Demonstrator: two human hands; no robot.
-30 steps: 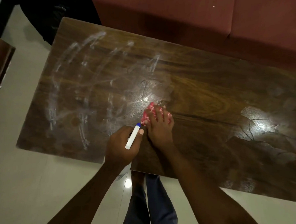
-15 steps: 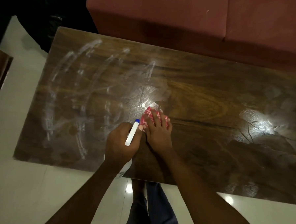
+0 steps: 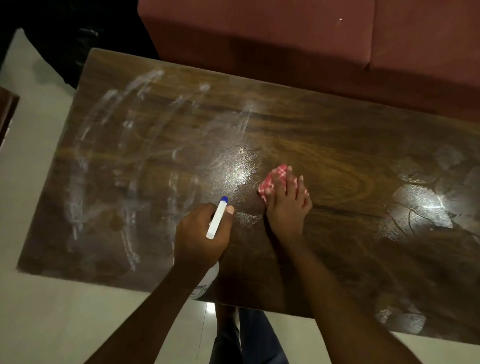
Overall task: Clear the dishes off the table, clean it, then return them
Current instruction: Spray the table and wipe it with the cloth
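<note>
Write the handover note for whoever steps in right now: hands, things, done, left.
Left hand: grips the spray bottle, its nozzle pointing out over the table.
Right hand: fingers straight, pressing the red checked cloth flat on the tabletop near the middle.
Done: no dishes in view on the table; cleaner is on it, with white streaks across the left half.
Left: wipe out the streaks and the rest of the top, then bring the dishes back. They are out of view.
</note>
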